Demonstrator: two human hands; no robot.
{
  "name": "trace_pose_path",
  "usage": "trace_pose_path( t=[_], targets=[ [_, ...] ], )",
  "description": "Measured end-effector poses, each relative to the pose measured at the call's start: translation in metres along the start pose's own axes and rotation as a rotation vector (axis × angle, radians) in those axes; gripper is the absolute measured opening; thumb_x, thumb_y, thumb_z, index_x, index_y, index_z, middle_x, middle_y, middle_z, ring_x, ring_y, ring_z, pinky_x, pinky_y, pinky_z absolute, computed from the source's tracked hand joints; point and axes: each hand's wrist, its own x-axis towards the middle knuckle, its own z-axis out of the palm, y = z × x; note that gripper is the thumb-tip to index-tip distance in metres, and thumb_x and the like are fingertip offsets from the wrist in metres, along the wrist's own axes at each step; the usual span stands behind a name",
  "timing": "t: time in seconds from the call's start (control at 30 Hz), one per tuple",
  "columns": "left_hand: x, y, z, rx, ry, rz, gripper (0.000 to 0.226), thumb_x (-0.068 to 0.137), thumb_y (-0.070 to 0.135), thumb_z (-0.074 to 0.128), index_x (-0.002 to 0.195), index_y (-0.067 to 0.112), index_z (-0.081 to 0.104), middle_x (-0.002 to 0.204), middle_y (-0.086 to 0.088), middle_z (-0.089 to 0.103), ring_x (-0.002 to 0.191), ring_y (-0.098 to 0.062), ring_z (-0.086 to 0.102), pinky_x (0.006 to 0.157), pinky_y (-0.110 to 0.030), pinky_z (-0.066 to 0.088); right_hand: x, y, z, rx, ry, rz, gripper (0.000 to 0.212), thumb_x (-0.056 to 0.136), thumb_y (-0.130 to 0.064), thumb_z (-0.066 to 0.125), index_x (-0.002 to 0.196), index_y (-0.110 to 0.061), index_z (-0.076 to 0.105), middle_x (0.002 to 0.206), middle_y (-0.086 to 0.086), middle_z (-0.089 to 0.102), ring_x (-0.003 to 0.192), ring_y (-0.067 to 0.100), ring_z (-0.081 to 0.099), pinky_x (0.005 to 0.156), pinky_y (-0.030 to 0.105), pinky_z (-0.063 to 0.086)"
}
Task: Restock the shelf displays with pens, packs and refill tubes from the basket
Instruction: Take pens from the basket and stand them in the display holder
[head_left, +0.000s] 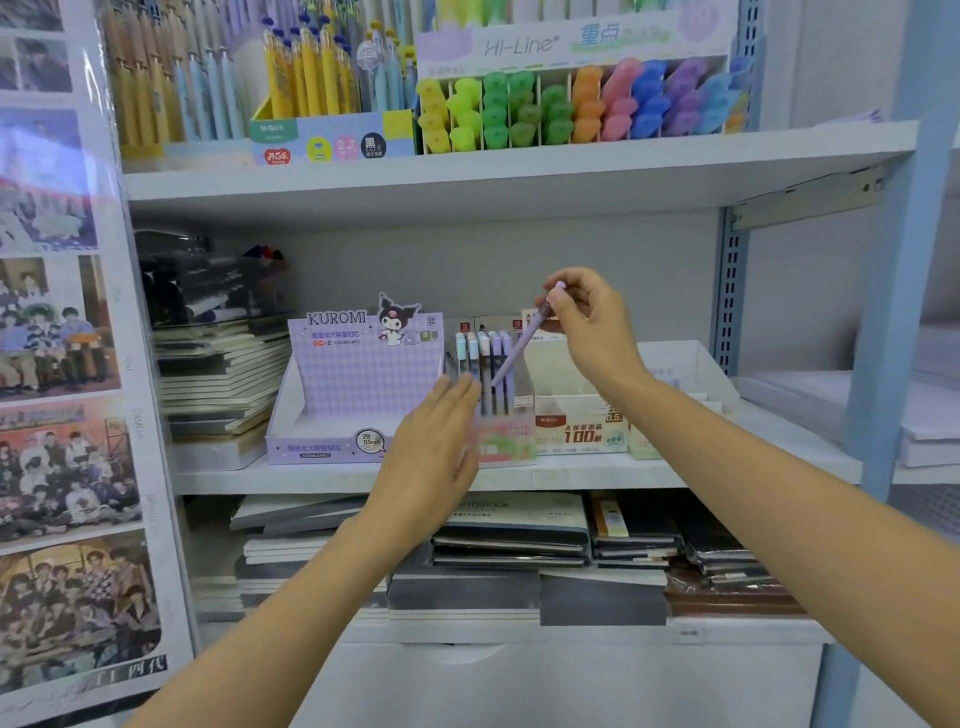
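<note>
Middle shelf (779, 457), centre: one clear pen holder (521, 387) with a row of upright pens (483, 358) in pale blue, white and lilac. Just left of it stands a purple Kuromi display box (358, 384); just right, a white refill box (582, 428) printed "100". Right hand (587, 322): raised above the holder, thumb and fingers pinching the top end of a lilac pen (511, 353). The pen is tilted, with its lower tip down among the upright pens. Left hand (436, 447): fingers straight and together, holding nothing, fingertips at the holder's left front. The hand is blurred, so contact cannot be told. Far left of the same shelf: stacked notebooks (223, 374). Upper shelf: a highlighter display (571, 104) in yellow, green, orange, pink, blue and purple, beside a box of yellow pens (306, 78). Lower shelf: flat piles of dark notebooks (519, 530). Left side panel: a sheet of group photos (62, 364).
</note>
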Motion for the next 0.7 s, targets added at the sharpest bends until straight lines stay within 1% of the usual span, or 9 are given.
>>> trace_pose_path(
  t=[0.07, 0.17, 0.23, 0.33, 0.4, 0.47, 0.6, 0.63, 0.7],
  targets=[
    [-0.001, -0.002, 0.009, 0.159, -0.083, 0.032, 0.069, 0.1, 0.026, 0.045, 0.155, 0.012, 0.006, 0.163, -0.001, 0.005, 0.15, -0.019, -0.003, 0.12, -0.03, 0.005, -0.003, 0.008, 0.005, -0.066, -0.045, -0.012, 0.014, 0.1, -0.006, 0.045, 0.104, -0.003, 0.058, 0.099, 0.016, 0.066, 0.095, 0.026, 0.066, 0.083, 0.038, 0.058],
    [-0.003, -0.005, 0.014, 0.27, -0.09, 0.043, 0.073, 0.097, 0.024, 0.045, 0.155, 0.012, 0.002, 0.163, -0.003, 0.002, 0.15, -0.021, -0.003, 0.121, -0.032, 0.005, -0.01, 0.02, 0.016, -0.127, -0.099, -0.03, 0.015, 0.1, -0.007, 0.045, 0.106, -0.002, 0.058, 0.1, 0.014, 0.067, 0.094, 0.022, 0.067, 0.081, 0.037, 0.059],
    [-0.004, -0.007, 0.014, 0.277, -0.09, 0.058, 0.074, 0.096, 0.02, 0.045, 0.155, 0.012, 0.002, 0.163, -0.003, 0.001, 0.15, -0.02, -0.003, 0.121, -0.031, 0.003, -0.013, 0.026, 0.023, -0.159, -0.147, -0.052, 0.013, 0.1, -0.007, 0.046, 0.103, -0.005, 0.058, 0.097, 0.012, 0.068, 0.093, 0.02, 0.067, 0.082, 0.037, 0.059],
    [-0.005, -0.011, 0.014, 0.276, -0.099, 0.07, 0.074, 0.096, 0.021, 0.046, 0.155, 0.013, 0.002, 0.163, -0.002, 0.0, 0.15, -0.019, -0.004, 0.121, -0.03, 0.0, -0.01, 0.029, 0.026, -0.216, -0.208, -0.087, 0.014, 0.1, -0.008, 0.046, 0.1, -0.004, 0.059, 0.093, 0.013, 0.068, 0.09, 0.022, 0.067, 0.084, 0.04, 0.057],
    [-0.004, -0.01, 0.014, 0.263, -0.098, 0.064, 0.072, 0.096, 0.022, 0.046, 0.155, 0.013, 0.005, 0.163, -0.001, 0.002, 0.15, -0.018, -0.002, 0.122, -0.03, 0.003, -0.004, 0.029, 0.025, -0.231, -0.249, -0.081, 0.014, 0.1, -0.008, 0.046, 0.101, -0.002, 0.059, 0.092, 0.014, 0.068, 0.089, 0.024, 0.066, 0.083, 0.039, 0.057],
    [-0.002, -0.009, 0.014, 0.238, -0.093, 0.059, 0.071, 0.096, 0.022, 0.046, 0.155, 0.014, 0.008, 0.163, -0.001, 0.005, 0.15, -0.018, 0.001, 0.122, -0.031, 0.008, 0.0, 0.03, 0.026, -0.234, -0.275, -0.064, 0.014, 0.099, -0.008, 0.047, 0.102, -0.004, 0.059, 0.092, 0.012, 0.068, 0.088, 0.024, 0.066, 0.08, 0.034, 0.058],
    [-0.002, -0.01, 0.015, 0.224, -0.079, 0.063, 0.07, 0.096, 0.023, 0.046, 0.155, 0.013, 0.009, 0.163, 0.0, 0.007, 0.15, -0.018, 0.003, 0.121, -0.033, 0.014, 0.001, 0.032, 0.037, -0.192, -0.265, -0.045, 0.019, 0.097, -0.011, 0.054, 0.116, -0.009, 0.056, 0.097, 0.008, 0.071, 0.092, 0.018, 0.068, 0.079, 0.032, 0.059],
    [-0.003, -0.01, 0.015, 0.222, -0.075, 0.067, 0.07, 0.096, 0.023, 0.046, 0.155, 0.013, 0.009, 0.163, 0.0, 0.008, 0.15, -0.018, 0.003, 0.121, -0.032, 0.014, 0.001, 0.033, 0.039, -0.174, -0.252, -0.048, 0.021, 0.096, -0.011, 0.057, 0.116, -0.011, 0.054, 0.096, 0.008, 0.071, 0.091, 0.019, 0.067, 0.077, 0.033, 0.059],
    [-0.003, -0.01, 0.016, 0.224, -0.073, 0.073, 0.07, 0.096, 0.023, 0.047, 0.155, 0.013, 0.01, 0.163, 0.0, 0.008, 0.15, -0.018, 0.003, 0.121, -0.032, 0.013, 0.002, 0.035, 0.042, -0.186, -0.21, -0.063, 0.017, 0.093, -0.012, 0.061, 0.11, -0.011, 0.056, 0.094, 0.006, 0.068, 0.087, 0.022, 0.066, 0.075, 0.038, 0.059]
  ],
)
